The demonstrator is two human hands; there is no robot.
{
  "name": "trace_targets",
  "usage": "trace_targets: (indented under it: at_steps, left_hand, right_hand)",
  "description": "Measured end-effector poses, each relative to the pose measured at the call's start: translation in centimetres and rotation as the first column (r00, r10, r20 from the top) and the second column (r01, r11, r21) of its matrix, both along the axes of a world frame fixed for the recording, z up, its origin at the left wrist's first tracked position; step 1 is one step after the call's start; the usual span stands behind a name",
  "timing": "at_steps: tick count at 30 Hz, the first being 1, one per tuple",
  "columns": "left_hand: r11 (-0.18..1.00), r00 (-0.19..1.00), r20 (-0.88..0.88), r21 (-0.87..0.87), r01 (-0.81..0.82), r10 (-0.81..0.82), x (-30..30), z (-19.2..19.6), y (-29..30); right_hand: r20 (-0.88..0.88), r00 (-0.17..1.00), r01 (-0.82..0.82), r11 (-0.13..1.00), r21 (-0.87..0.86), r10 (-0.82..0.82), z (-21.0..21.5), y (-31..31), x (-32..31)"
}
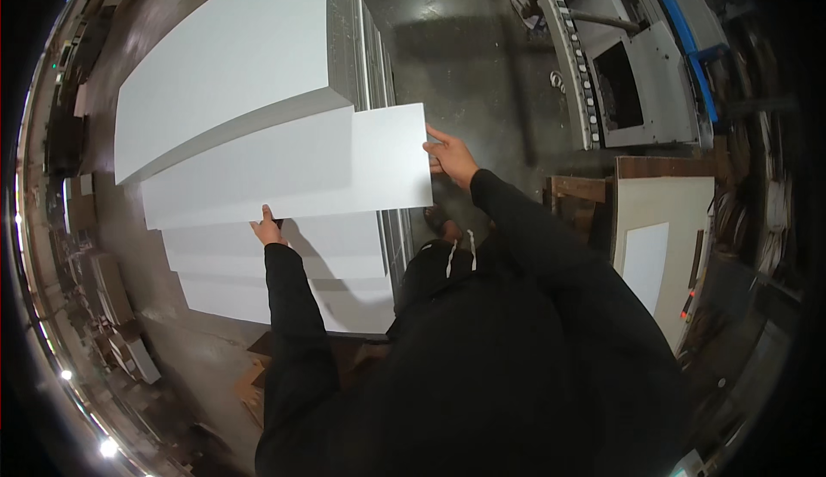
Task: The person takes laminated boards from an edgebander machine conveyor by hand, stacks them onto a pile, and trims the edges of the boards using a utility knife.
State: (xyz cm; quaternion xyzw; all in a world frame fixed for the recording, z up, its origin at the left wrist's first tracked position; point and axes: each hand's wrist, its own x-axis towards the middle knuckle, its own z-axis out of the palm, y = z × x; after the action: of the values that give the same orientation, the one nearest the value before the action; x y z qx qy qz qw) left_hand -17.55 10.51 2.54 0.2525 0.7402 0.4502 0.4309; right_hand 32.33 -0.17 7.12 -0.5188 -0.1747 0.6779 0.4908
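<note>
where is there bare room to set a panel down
Floor shows bare between the tall white stack and the machine; the stack's top looks bare too. It is crowded where the white panel is held, and around the cream board at right.

Wide fisheye view from the head, steeply downward, near the white panel [389,157].

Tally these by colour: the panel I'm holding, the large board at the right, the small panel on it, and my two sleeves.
White: 2 (held panel, small panel)
Beige: 1 (large board)
Black: 2 (left sleeve, right sleeve)
Total: 5
</note>
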Motion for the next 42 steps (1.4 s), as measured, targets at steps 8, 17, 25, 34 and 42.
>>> trace_targets:
  at_steps: [8,17,25,34,42]
  left_hand:
    - [0.998,0.99,-0.125,-0.017,-0.063,0.061,-7.4,-0.9,4.9]
    - [0.996,0.981,-0.174,0.027,-0.081,0.084,-12.5,-1.7,7.6]
    - [0.984,0.953,-0.244,0.052,-0.17,0.178,-14.3,-2.5,8.8]
    - [0.964,0.961,-0.092,-0.023,-0.263,0.26,-14.7,-0.9,10.9]
    - [0.963,0.951,-0.193,-0.073,-0.259,0.241,-15.6,-0.7,11.2]
  right_hand:
    - [0.068,0.998,0.009,0.996,0.091,-0.015,-3.0,3.4,-6.1]
    - [0.606,0.792,0.022,0.995,0.093,-0.074,-1.1,7.5,-11.3]
    - [0.561,0.826,0.046,0.999,0.024,-0.052,-0.2,8.6,-13.3]
    - [0.457,0.887,0.103,0.994,-0.049,-0.069,0.1,10.2,-14.7]
    - [0.54,0.841,0.071,0.987,-0.144,0.018,1.6,10.5,-14.7]
